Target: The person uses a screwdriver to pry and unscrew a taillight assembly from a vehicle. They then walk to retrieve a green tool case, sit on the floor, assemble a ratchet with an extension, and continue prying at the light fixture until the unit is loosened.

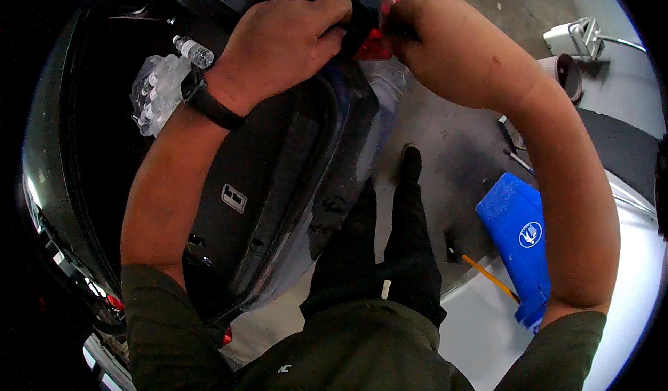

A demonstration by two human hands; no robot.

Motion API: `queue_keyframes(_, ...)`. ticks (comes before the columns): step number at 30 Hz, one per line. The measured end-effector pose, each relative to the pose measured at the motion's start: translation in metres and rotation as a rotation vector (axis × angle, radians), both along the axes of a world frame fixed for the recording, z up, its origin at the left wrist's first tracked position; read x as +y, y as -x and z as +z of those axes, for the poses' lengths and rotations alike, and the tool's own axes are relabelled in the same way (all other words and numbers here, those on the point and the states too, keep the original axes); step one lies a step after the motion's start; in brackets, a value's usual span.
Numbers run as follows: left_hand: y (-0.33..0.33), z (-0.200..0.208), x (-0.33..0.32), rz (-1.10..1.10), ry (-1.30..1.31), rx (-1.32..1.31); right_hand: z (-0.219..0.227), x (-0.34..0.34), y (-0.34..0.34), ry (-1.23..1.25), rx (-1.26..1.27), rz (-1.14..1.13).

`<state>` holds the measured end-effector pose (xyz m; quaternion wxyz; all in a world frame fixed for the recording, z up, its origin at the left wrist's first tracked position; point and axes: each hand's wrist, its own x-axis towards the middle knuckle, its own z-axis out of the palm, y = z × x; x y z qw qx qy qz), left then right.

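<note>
At the rear corner of a dark car with its trunk open, both my hands are raised beside a red tail light [376, 46]. My left hand [278, 46], with a black watch [212, 107] on the wrist, is closed, thumb and index finger curled at black material left of the light. What it grips there is too dark to make out. On the light's other side, my right hand [452, 46] is closed too. Its fingertips curl in against the light's outer edge and are hidden, so what they hold does not show.
In the trunk lie a plastic-wrapped pack of water bottles [156, 95] and a loose bottle [193, 51]. The rear bumper [299, 234] curves in front of my legs. At right are a blue cover [518, 231], an orange stick [490, 278] and a white device [574, 38].
</note>
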<state>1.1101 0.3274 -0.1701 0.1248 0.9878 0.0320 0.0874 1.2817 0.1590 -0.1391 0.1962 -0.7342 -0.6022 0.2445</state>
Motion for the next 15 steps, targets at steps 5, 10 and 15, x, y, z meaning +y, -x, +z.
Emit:
queue_keyframes(5,0.000,0.001,-0.002,0.002,-0.015,0.009,0.003,0.006,-0.009,0.009,0.053,0.065)
queue_keyframes(10,0.001,0.000,-0.001,0.000,-0.013,0.013,0.015,0.015,-0.015,0.169,0.006,0.187)
queue_keyframes(15,-0.001,0.001,0.000,-0.026,-0.021,0.022,0.009,0.016,-0.022,0.147,-0.024,0.237)
